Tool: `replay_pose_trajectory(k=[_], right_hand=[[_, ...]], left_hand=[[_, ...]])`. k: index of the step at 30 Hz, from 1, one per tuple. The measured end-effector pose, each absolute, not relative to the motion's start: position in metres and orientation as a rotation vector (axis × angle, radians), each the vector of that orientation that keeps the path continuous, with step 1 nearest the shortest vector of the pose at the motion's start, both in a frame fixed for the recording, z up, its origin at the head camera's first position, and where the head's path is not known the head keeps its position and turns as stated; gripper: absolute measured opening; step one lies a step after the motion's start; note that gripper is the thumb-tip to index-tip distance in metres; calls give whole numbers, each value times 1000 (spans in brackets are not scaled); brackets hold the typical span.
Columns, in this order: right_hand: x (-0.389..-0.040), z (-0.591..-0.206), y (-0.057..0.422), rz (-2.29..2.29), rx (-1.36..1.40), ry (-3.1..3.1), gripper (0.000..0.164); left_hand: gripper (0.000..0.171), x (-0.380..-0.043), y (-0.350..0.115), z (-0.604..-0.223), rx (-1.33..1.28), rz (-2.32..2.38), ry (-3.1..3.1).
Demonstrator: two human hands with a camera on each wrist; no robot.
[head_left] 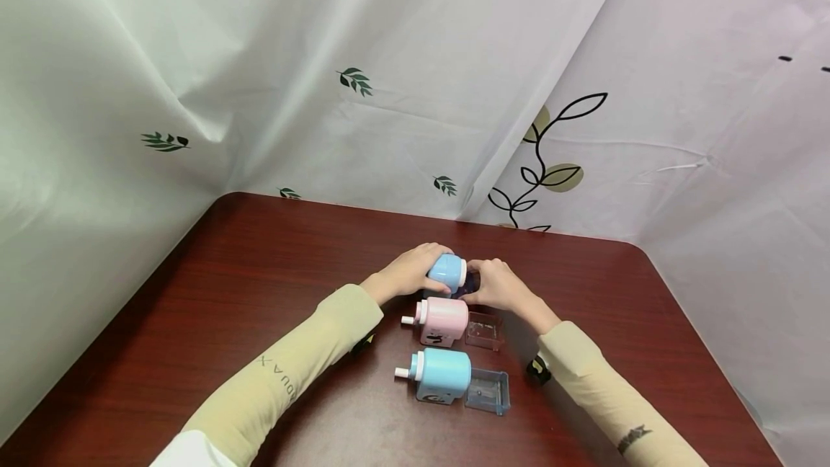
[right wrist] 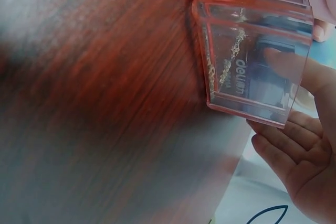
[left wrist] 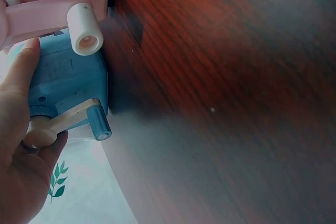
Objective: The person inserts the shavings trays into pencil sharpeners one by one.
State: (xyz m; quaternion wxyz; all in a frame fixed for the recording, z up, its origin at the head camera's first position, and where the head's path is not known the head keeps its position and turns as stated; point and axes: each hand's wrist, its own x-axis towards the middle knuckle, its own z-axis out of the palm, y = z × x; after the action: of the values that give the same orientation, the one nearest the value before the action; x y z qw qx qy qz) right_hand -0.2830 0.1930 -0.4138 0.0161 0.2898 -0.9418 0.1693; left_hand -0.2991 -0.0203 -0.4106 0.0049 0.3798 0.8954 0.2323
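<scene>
My left hand (head_left: 408, 272) grips the farthest of three crank pencil sharpeners, a blue one (head_left: 445, 272) with a cream crank arm and blue handle in the left wrist view. My right hand (head_left: 502, 287) is at that sharpener's right side, thumb near and fingers far, holding a dark blue see-through drawer (head_left: 470, 282). In the right wrist view, the pink drawer partly covers this grip. Closest to both hands stands a pink sharpener (head_left: 449, 317), its see-through pink drawer (right wrist: 226, 77) pulled out with shavings inside.
Nearest on the brown table (head_left: 311, 236) stands a light blue sharpener (head_left: 446, 370), its see-through drawer (head_left: 488, 389) out to the right. White patterned curtains (head_left: 292, 92) hang behind and beside the table. A small black and yellow object (head_left: 538, 370) shows by the right forearm.
</scene>
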Motion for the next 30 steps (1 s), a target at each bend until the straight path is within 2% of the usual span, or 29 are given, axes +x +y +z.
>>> replay_pose_trajectory(k=[12, 22, 30], right_hand=[[-285, -413, 192, 522, 888, -2958, 57], [-285, -408, 199, 621, 911, -2966, 71], [-286, -409, 202, 667, 940, -3001, 66]], left_hand=[[67, -300, -20, -412, 1198, 733, 2802], [65, -300, -21, -411, 1221, 749, 2811], [66, -300, -20, -411, 1181, 718, 2820]])
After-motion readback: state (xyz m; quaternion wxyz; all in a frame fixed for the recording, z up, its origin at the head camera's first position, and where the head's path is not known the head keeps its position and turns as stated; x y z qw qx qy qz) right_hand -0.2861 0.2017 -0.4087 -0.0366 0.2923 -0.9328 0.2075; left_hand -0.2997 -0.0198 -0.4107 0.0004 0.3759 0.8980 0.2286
